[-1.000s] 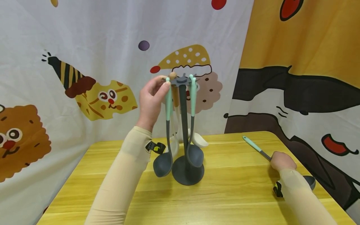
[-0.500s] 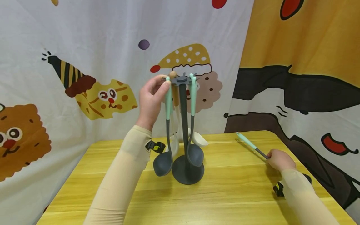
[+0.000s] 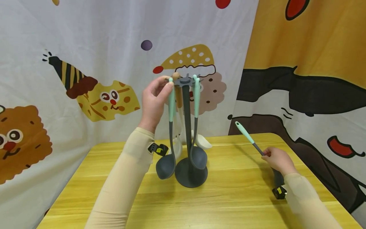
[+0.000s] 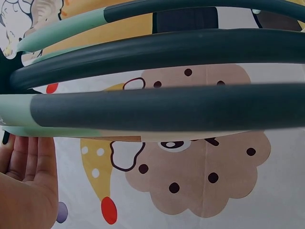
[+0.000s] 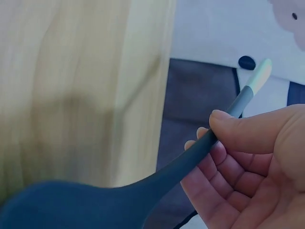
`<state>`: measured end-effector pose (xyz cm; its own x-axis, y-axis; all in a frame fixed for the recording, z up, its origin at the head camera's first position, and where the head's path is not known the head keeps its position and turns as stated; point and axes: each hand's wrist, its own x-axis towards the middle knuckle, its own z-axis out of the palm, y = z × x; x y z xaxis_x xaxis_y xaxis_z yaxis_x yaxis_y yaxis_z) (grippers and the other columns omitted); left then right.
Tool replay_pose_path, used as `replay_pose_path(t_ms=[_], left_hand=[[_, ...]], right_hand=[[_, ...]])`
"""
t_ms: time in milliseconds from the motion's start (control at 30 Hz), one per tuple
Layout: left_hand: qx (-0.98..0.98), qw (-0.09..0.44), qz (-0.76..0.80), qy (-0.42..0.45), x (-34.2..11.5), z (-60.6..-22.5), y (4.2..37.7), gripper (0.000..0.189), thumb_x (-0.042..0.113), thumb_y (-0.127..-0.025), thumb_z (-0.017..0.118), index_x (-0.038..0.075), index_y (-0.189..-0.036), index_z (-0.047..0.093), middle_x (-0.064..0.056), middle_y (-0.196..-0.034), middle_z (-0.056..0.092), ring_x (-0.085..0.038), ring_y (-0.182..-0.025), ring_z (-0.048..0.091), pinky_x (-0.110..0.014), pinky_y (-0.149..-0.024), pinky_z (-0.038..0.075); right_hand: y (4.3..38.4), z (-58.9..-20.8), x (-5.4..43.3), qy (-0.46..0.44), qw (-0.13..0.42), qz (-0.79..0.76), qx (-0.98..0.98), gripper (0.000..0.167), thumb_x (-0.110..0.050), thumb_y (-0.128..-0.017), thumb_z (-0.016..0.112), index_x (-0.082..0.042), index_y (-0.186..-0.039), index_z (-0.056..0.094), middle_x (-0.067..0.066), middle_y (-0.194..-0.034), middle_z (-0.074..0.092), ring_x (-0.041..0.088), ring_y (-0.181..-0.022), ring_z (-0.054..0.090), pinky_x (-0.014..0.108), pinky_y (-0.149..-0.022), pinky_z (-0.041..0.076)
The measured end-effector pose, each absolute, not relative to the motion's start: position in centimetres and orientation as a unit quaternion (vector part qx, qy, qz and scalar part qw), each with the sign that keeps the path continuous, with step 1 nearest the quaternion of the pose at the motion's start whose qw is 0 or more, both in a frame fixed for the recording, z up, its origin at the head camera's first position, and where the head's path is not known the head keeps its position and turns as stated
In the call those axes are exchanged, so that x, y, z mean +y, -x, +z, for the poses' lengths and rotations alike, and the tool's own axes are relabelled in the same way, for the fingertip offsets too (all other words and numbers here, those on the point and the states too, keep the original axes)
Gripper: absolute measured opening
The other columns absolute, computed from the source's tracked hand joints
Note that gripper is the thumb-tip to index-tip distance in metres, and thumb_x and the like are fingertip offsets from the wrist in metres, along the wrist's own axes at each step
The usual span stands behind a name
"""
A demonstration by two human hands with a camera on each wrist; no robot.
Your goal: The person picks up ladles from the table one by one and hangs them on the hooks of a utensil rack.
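My left hand [image 3: 152,98] pinches the top of a mint handle on a ladle [image 3: 166,167], at a hook of the dark grey utensil stand [image 3: 187,121]. In the left wrist view, fingers [image 4: 45,160] show beside the handle end, and the ladle's grey shaft [image 4: 167,107] crosses the picture. My right hand [image 3: 278,159] grips the grey shaft of a cooking spoon [image 3: 244,130] between thumb and fingers. Its mint handle points up and away, tilted. In the right wrist view, the spoon's broad dark head [image 5: 71,205] is cut off by the frame edge.
A second dark ladle [image 3: 198,158] hangs on the stand's right side. White utensils, one with a white bowl [image 3: 203,142], hang behind the post. The stand's round base [image 3: 191,178] rests on the wooden table [image 3: 228,190]. A patterned curtain [image 3: 114,38] closes off the back.
My right hand has moved left and slightly away from me with the spoon, and the handle end has risen from the table. The left hand has kept its place at the stand.
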<state>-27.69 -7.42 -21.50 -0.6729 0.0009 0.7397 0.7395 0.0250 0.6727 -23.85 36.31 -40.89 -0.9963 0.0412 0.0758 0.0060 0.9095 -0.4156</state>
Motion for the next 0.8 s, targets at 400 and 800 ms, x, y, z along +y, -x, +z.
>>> replay_pose_path(t_ms=[400,800], left_hand=[[-0.652,0.29,-0.641,0.284,-7.4,-21.5,27.6,0.037,0.031,-0.092,0.062,0.001,-0.114,0.066,-0.001,-0.099,0.064,-0.019,-0.089,0.057,-0.031,-0.079,0.046],[-0.653,0.288,-0.642,0.281,-7.4,-21.6,27.6,0.037,0.032,-0.092,0.062,0.002,-0.115,0.066,-0.001,-0.1,0.064,-0.02,-0.09,0.058,-0.032,-0.081,0.046]], right_hand=[[23.4,-40.0,34.1,-0.014,0.089,0.247,-0.965,0.021,-0.014,-0.091,0.069,0.005,-0.097,0.062,0.012,-0.083,0.063,0.025,-0.072,0.056,0.039,-0.063,0.044],[23.5,-39.5,31.9,-0.02,0.119,0.282,-0.952,0.023,-0.014,-0.092,0.069,0.005,-0.101,0.062,0.016,-0.091,0.066,0.036,-0.086,0.062,0.05,-0.073,0.049]])
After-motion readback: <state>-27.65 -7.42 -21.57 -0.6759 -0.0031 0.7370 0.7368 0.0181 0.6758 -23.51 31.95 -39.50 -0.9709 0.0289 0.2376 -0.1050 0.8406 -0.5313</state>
